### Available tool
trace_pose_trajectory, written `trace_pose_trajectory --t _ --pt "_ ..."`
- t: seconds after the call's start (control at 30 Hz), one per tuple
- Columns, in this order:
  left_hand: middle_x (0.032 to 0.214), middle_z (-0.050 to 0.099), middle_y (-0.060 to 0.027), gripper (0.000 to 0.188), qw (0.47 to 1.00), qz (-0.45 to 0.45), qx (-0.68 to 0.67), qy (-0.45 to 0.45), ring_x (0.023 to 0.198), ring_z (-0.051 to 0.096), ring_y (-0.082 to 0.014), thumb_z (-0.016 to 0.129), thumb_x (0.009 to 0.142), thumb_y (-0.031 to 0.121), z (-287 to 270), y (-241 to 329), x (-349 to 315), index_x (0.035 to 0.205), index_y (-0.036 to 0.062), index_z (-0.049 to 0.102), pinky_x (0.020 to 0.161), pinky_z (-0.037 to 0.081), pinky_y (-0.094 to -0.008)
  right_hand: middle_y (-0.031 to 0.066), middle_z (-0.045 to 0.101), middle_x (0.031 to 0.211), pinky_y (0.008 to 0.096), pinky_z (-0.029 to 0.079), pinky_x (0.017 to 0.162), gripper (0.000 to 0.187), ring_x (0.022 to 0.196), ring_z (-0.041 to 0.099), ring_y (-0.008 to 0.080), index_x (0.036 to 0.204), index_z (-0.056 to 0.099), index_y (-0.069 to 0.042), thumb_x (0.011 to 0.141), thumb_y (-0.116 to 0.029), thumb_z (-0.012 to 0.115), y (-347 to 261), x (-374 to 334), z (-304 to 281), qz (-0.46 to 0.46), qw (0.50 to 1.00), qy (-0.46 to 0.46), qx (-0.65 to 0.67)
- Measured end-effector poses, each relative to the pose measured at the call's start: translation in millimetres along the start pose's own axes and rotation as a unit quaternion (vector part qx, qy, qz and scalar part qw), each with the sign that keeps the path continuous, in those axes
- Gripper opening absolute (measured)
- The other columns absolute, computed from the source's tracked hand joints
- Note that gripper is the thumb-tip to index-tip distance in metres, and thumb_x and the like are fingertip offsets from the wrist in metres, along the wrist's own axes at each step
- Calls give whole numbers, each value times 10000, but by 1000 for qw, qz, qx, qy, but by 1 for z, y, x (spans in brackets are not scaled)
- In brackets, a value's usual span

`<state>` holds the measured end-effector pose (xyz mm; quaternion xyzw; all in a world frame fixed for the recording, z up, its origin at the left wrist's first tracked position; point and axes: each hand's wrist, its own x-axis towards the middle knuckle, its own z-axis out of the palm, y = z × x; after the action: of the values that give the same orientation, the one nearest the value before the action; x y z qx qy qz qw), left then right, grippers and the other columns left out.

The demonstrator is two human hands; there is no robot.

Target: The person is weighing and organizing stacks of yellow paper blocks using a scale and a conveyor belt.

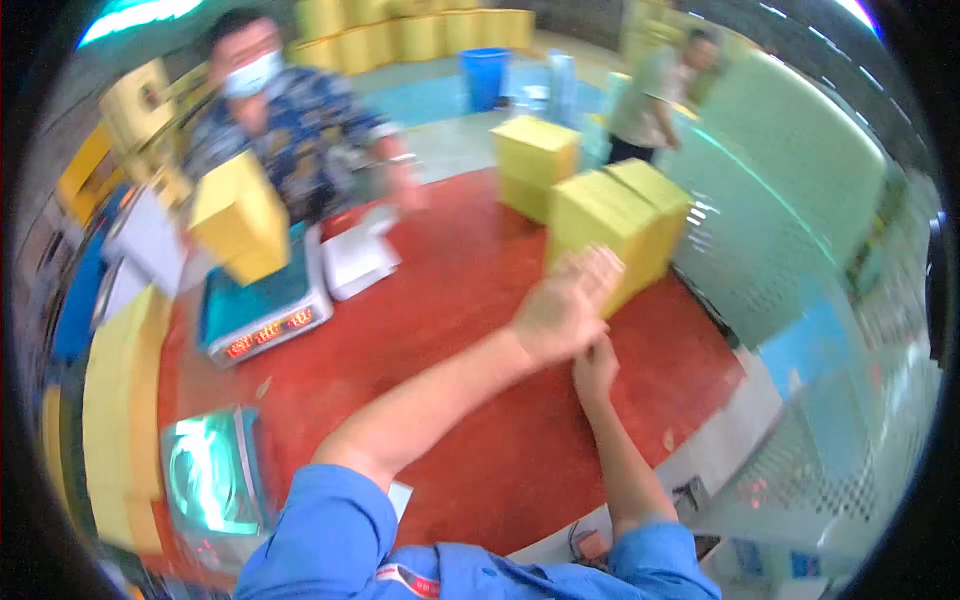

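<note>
Two tall yellow blocks, stacks or packs of some kind, stand side by side on the red table. My left hand is at the front face of the nearer block, its fingers stretched out and overlapping it in view. Contact cannot be told for sure. Just below, my right hand meets the left wrist area near the block's lower edge. Its fingers are blurred and partly covered by the left hand, so what it grips, if anything, is hidden. Behind these blocks stands another yellow block.
Across the red table, a masked person stands near a digital scale bearing a yellow block. White sheets lie beside it. A plastic-wrapped item sits at left, a translucent panel at right. Another person stands farther back.
</note>
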<state>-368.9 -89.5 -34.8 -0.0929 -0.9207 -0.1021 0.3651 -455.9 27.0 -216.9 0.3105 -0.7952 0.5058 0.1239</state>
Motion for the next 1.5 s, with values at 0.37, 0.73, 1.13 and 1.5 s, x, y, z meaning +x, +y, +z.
trace_pose_trajectory --t 0.37,0.73,1.13,1.5 --pt "1083 676 -165 303 947 -223 104 205 1002 668 -343 655 803 -14 -317 211 -309 1104 -21 616 832 554 -409 194 649 1040 374 492 845 333 891 616 263 1151 564 56 831 -33 575 -354 -228 -48 -190 780 -338 491" --pt "964 690 -151 182 755 -488 314 306 870 671 -316 600 826 -53 -515 329 -639 993 -10 658 760 522 -373 159 629 1070 344 517 828 435 949 644 230 1227 565 -10 797 36 614 -576 -495 81 -99 646 -628 424" --pt "1192 612 -209 348 752 -525 320 239 1110 591 -345 660 859 122 -654 159 -792 1160 -33 581 938 487 -433 179 556 1311 470 391 1036 408 1256 495 335 1236 559 -43 868 -215 602 -785 -571 386 -429 816 -377 86" --pt "1084 631 -190 277 741 -570 354 -16 1080 591 -315 656 840 206 -655 111 -803 972 -38 643 1090 320 -558 94 630 1193 475 424 925 345 1106 561 302 1147 599 -63 870 -267 578 -765 -584 361 -485 799 -354 20"
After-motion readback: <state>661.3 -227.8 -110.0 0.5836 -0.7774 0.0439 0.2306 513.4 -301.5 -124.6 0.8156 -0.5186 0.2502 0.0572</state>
